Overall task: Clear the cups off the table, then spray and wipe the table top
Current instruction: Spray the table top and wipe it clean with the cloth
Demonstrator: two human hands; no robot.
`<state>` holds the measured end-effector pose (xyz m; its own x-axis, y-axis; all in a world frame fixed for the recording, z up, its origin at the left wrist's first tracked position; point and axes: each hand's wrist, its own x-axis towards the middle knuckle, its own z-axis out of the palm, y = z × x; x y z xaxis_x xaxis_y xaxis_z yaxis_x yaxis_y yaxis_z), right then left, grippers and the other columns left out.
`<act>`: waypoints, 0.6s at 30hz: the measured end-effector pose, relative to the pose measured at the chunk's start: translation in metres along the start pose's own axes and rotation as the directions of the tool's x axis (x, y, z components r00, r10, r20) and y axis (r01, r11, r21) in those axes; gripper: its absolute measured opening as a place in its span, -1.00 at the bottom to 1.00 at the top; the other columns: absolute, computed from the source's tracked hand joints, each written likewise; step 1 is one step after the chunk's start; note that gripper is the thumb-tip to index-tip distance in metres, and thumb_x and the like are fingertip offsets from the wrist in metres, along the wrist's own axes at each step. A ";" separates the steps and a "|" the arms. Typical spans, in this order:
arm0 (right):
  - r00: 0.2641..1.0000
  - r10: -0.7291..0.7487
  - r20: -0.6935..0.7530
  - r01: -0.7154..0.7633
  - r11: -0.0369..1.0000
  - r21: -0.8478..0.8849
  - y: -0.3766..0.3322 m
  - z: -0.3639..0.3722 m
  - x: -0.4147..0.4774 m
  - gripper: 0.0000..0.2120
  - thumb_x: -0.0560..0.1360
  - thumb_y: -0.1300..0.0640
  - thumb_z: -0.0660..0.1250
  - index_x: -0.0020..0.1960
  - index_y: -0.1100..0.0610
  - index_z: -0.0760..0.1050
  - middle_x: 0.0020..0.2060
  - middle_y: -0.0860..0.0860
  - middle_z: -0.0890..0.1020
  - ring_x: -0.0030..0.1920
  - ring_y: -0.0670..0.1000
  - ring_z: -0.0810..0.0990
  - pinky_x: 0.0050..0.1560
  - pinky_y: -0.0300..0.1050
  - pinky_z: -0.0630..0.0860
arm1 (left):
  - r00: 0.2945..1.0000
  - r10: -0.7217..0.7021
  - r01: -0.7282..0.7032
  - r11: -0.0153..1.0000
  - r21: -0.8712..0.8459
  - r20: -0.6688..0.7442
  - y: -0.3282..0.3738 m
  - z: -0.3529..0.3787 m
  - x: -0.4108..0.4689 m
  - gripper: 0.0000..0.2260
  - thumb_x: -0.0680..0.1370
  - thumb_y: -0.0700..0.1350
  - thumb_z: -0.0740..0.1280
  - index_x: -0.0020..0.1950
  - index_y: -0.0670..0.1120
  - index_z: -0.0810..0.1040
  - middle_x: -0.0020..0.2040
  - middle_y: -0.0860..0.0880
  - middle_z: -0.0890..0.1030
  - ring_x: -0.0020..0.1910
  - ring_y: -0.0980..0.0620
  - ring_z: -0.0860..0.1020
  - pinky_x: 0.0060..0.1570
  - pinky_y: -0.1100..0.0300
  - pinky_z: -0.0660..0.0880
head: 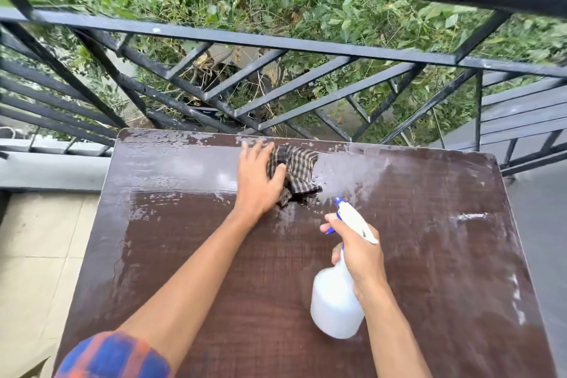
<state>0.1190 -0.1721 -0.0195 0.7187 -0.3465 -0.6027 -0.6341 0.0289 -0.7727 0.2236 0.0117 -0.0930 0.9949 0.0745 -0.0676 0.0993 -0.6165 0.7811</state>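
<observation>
- table top (pixel 276 301): dark brown, gleaming wet across the far half, showing whitish streaks toward the right edge.
- cloth (pixel 299 169): checked brown and pale, lying crumpled near the far edge, being pressed by the left hand (pixel 257 184).
- spray bottle (pixel 334 301): white with blue trigger, being gripped at the neck by the right hand (pixel 359 252), tilting, nozzle pointing toward the cloth.

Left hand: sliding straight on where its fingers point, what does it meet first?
Nothing on the table: the left hand reaches its far edge, then probably the railing beyond; depth is unclear.
</observation>
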 end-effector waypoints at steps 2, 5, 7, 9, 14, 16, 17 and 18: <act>1.000 0.006 0.003 -0.006 1.000 -0.007 0.004 0.000 0.000 -0.90 0.60 0.16 0.46 0.03 0.20 0.69 -0.12 0.18 0.75 -0.57 0.03 0.33 -0.48 -0.19 0.32 | 0.997 -0.023 0.038 0.981 0.190 -0.078 0.002 -0.004 -0.009 -0.46 0.52 0.19 0.24 0.45 -0.02 0.44 0.40 -0.10 0.44 0.45 -0.12 0.29 0.38 -0.19 0.31; 1.000 0.008 0.005 -0.008 1.000 -0.010 0.004 0.001 -0.002 -0.86 0.59 0.15 0.47 0.03 0.24 0.69 -0.09 0.16 0.76 -0.58 0.03 0.34 -0.47 -0.19 0.34 | 0.990 -0.129 0.143 0.936 0.321 -0.064 0.017 0.003 -0.011 -0.33 0.49 0.36 0.17 0.48 -0.01 0.36 0.28 -0.10 0.46 0.24 -0.13 0.40 0.18 -0.10 0.39; 1.000 0.007 0.015 -0.007 1.000 -0.001 0.002 0.001 -0.004 -0.91 0.59 0.14 0.48 -0.01 0.18 0.69 -0.09 0.14 0.77 -0.57 0.02 0.35 -0.46 -0.20 0.37 | 0.981 -0.186 0.190 0.901 0.390 -0.050 0.030 0.008 -0.002 -0.25 0.47 0.40 0.15 0.49 -0.05 0.31 0.29 -0.15 0.43 0.23 -0.16 0.39 0.13 -0.11 0.37; 1.000 -0.003 0.031 0.003 1.000 0.001 0.001 0.001 -0.006 -0.91 0.60 0.15 0.47 -0.02 0.17 0.69 -0.08 0.15 0.77 -0.57 0.01 0.34 -0.47 -0.23 0.38 | 0.973 -0.227 0.216 0.857 0.468 -0.035 0.038 0.010 0.009 -0.27 0.45 0.41 0.18 0.42 -0.10 0.35 0.30 -0.19 0.41 0.24 -0.18 0.39 0.12 -0.14 0.37; 0.999 -0.003 0.037 0.003 1.000 -0.004 0.003 -0.001 -0.007 -0.89 0.60 0.14 0.47 -0.08 0.14 0.69 -0.05 0.16 0.76 -0.58 0.01 0.34 -0.46 -0.20 0.38 | 0.931 -0.353 0.269 0.833 0.484 0.090 0.054 0.011 0.027 -0.45 0.44 0.07 0.45 0.29 -0.14 0.34 0.28 -0.21 0.35 0.20 -0.22 0.43 0.06 -0.16 0.48; 0.999 -0.003 0.038 0.003 1.000 -0.011 0.004 -0.002 -0.008 -0.88 0.60 0.13 0.47 -0.10 0.12 0.69 -0.04 0.16 0.76 -0.58 0.01 0.34 -0.45 -0.19 0.38 | 0.928 -0.352 0.264 0.854 0.449 0.125 0.059 0.011 0.031 -0.51 0.42 -0.13 0.46 0.27 -0.18 0.34 0.28 -0.23 0.37 0.16 -0.24 0.48 0.01 -0.07 0.49; 0.999 -0.002 0.039 0.002 1.000 -0.004 0.005 -0.003 -0.008 -0.88 0.60 0.14 0.46 -0.10 0.13 0.69 -0.05 0.17 0.76 -0.58 0.01 0.34 -0.45 -0.19 0.37 | 0.929 -0.341 0.257 0.874 0.413 0.144 0.059 0.010 0.034 -0.52 0.43 -0.19 0.44 0.28 -0.18 0.35 0.27 -0.23 0.40 0.15 -0.23 0.50 -0.01 -0.01 0.47; 0.999 -0.001 0.041 0.001 1.000 0.005 0.005 -0.004 -0.009 -0.87 0.61 0.14 0.46 -0.10 0.13 0.69 -0.05 0.18 0.76 -0.58 0.00 0.34 -0.45 -0.18 0.36 | 0.927 -0.336 0.265 0.901 0.343 0.169 0.057 0.007 0.037 -0.54 0.43 -0.23 0.41 0.29 -0.18 0.37 0.25 -0.20 0.46 0.14 -0.19 0.52 -0.01 0.04 0.46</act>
<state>0.1079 -0.1726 -0.0175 0.7302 -0.3082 -0.6097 -0.6323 0.0333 -0.7740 0.2662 -0.0261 -0.0547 0.8912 0.1442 -0.4300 0.3584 -0.8049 0.4730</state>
